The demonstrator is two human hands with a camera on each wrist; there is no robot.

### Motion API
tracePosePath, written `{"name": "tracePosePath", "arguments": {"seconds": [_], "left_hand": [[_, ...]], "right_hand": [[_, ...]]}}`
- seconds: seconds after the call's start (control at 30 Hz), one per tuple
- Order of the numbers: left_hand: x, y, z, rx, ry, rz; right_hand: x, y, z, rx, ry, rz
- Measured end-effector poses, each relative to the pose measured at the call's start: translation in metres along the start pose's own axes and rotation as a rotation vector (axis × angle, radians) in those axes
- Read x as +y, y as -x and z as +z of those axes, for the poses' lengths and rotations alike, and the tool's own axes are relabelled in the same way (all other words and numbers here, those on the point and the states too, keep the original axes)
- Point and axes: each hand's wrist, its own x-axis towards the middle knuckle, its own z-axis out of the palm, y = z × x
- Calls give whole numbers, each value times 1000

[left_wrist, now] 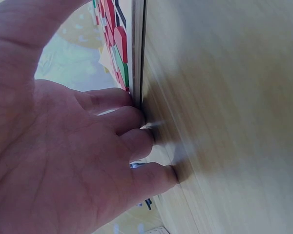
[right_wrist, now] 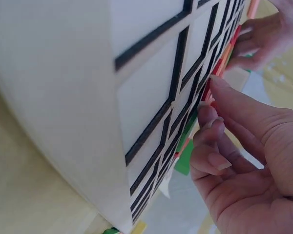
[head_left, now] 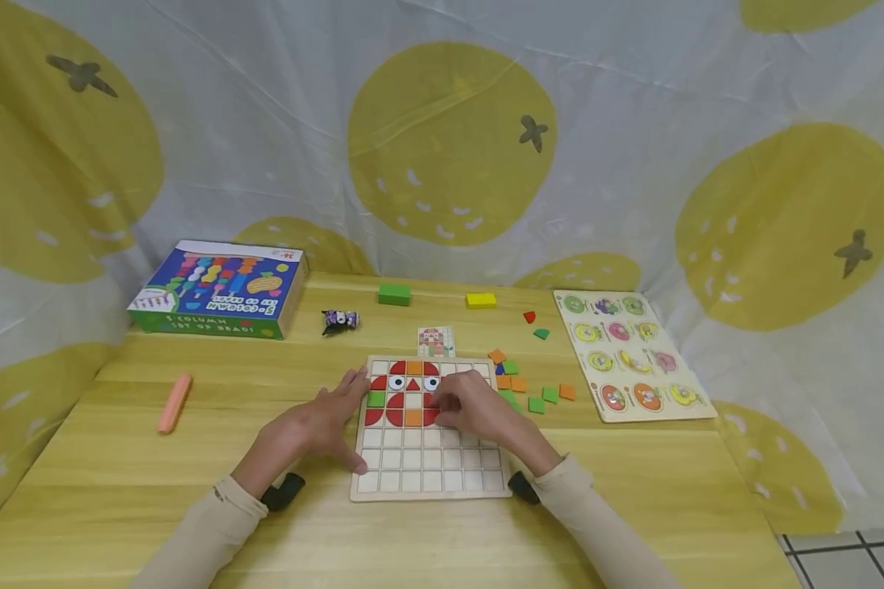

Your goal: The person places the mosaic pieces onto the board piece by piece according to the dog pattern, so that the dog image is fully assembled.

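A wooden grid board point(head_left: 427, 470) lies on the table, its top rows filled with red, orange and green tiles and two eye tiles. My left hand point(head_left: 330, 421) rests flat on the table with straight fingers point(left_wrist: 132, 119) pressed against the board's left edge point(left_wrist: 138, 48). My right hand point(head_left: 460, 406) is over the middle of the board point(right_wrist: 151, 97). Its thumb and curled fingers point(right_wrist: 207, 117) pinch a red tile point(head_left: 431, 401) in the third row. The tile itself is mostly hidden under the fingers.
Loose orange and green tiles point(head_left: 530, 393) lie right of the board, beside a fruit peg puzzle point(head_left: 629, 353). Behind are a pattern card point(head_left: 436, 341), green block point(head_left: 394, 294), yellow block point(head_left: 481, 300), small toy point(head_left: 340, 320) and blue box point(head_left: 217, 286). A pink stick point(head_left: 174, 402) lies left.
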Motion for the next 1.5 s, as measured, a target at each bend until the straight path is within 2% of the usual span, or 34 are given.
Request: {"name": "tracePosePath", "arguments": {"seconds": [0.17,0.3,0.53,0.7,0.87,1.03,1.23,1.5], "left_hand": [[0,0,-3,9,-6,9],[0,1,-4,1,1,-13],[2,1,-4,5,-5,-13],[2,-1,-4,9,-20,-16],[0,-1,-4,9,-9,-18],[-3,2,0,4,-1,-28],[-2,2,2,10,5,-21],[2,1,0,0,7,-27]], "right_hand": [[10,2,-14,36,-18,-61],[23,9,-33,82,-45,-72],[66,19,-70,278,-17,24],[104,12,-94,348,-43,141],[135,-3,-109,361,-46,250],[155,-15,-116,311,-45,333],[168,-19,-121,280,-14,394],[176,-19,-127,292,-7,443]]}}
